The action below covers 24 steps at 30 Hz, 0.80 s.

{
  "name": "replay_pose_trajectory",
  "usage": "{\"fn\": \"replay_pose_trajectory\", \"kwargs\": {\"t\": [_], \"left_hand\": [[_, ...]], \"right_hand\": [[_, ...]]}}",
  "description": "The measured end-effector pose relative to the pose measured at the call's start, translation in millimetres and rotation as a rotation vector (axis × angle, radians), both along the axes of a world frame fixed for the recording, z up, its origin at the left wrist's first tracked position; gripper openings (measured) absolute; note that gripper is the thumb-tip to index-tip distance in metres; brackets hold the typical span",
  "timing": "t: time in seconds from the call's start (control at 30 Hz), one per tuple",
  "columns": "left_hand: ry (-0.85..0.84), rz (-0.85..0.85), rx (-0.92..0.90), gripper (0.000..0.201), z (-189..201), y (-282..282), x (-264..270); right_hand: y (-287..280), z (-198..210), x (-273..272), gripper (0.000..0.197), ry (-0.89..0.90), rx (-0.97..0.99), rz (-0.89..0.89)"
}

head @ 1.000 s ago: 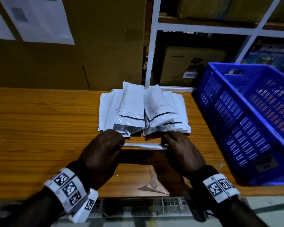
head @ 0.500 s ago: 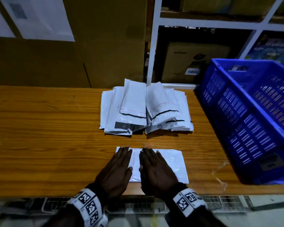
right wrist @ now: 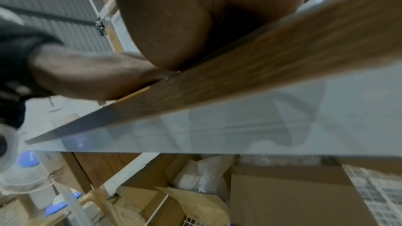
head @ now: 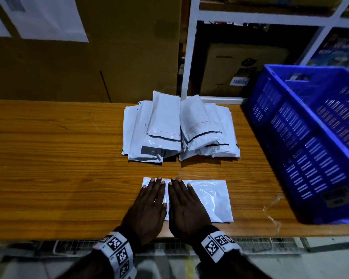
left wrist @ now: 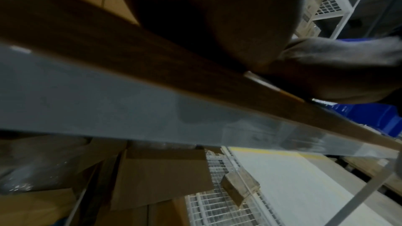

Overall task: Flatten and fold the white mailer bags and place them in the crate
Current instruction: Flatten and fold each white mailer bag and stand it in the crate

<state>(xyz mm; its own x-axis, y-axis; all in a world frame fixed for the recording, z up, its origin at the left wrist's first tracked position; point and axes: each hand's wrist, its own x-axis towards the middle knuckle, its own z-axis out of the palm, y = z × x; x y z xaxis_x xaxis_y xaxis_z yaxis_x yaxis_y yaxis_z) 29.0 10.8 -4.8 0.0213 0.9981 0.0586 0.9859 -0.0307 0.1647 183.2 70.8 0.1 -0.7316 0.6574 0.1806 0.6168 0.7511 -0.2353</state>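
Now both flat-open grips, L hand (head: 148, 206) & R hand (head: 186, 208), atop mailer (head: 210, 198), long axis left-right.

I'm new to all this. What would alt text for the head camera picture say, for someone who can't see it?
Two hands, left hand and right hand, press flat side by side on a white mailer bag at the near edge of a wooden table. Behind it lies a pile of mailer bags; a blue crate stands at the right.

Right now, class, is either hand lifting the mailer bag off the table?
No: both the left hand and right hand press flat on the mailer bag lying on the table.
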Motion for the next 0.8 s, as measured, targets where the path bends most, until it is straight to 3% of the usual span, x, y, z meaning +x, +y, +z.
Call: {"fn": "replay_pose_trajectory", "kwargs": {"t": [0.27, 0.4, 0.63, 0.8], "left_hand": [[-0.035, 0.018, 0.060, 0.060, 8.5, 11.2, 20.0], [-0.022, 0.004, 0.062, 0.055, 1.9, 10.7, 22.9], [-0.028, 0.000, 0.013, 0.065, 4.4, 10.2, 24.5], [-0.097, 0.037, 0.027, 0.063, 7.7, 13.4, 30.1]], "right_hand": [[1.8, 5.7, 18.2, 0.065, -0.075, -0.029, -0.082], [1.1, 0.8, 20.6, 0.062, -0.069, -0.039, -0.081], [2.5, -1.4, 22.9, 0.056, -0.020, -0.059, -0.054], [9.1, 6.4, 29.4, 0.071, -0.018, -0.141, -0.073]]}}
